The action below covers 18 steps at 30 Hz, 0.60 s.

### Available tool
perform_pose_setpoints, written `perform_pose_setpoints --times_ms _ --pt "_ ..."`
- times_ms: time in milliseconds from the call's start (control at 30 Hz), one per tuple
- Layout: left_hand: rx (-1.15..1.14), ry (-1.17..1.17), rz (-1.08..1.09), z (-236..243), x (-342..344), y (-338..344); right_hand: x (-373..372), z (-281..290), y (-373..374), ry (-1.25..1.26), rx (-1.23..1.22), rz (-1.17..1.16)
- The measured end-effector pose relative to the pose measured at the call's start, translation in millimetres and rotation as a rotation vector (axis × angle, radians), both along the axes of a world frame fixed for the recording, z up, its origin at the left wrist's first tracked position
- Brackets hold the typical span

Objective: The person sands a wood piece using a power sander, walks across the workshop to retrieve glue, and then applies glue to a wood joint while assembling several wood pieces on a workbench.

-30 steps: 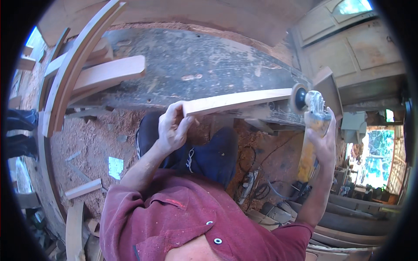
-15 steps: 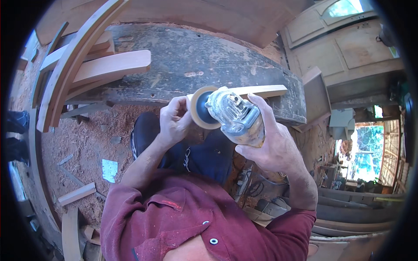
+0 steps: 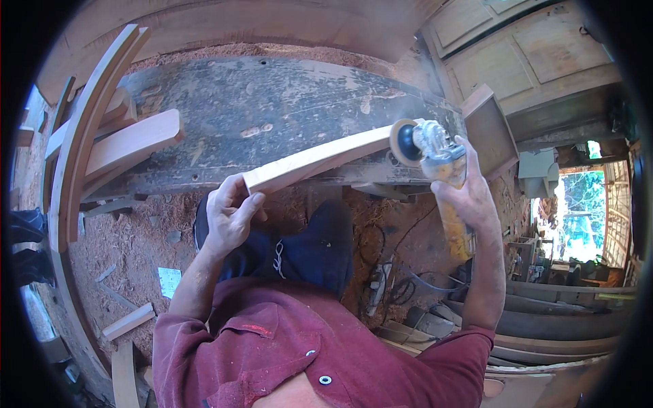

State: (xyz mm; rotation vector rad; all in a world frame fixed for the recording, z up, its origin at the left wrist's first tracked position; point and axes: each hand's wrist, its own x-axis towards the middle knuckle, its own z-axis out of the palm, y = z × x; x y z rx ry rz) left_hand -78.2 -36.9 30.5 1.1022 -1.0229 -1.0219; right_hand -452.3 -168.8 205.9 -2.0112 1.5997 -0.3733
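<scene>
Left hand (image 3: 229,212) pinching wood (image 3: 320,158), right (image 3: 471,200) gripping grinder (image 3: 443,168)

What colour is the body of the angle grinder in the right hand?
The angle grinder body is yellow; it shows best in the head view.

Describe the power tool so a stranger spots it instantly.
Find the scuffed dark bench. Near its right end, where a pale wooden bar ends, the right grip holds the power tool. Its yellow body and round disc set it apart from the plain bar.
</scene>
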Motion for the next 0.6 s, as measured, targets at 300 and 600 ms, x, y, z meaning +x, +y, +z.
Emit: perform_pose_setpoints --times_ms 300,600 --pt "-0.062 -0.232 0.006 -11 18 12 -86 -9 -73 0.007 -0.126 -0.199" --pt "-0.52 -0.702 0.091 -24 18 3 77 37 71 -0.136 0.106 0.176"
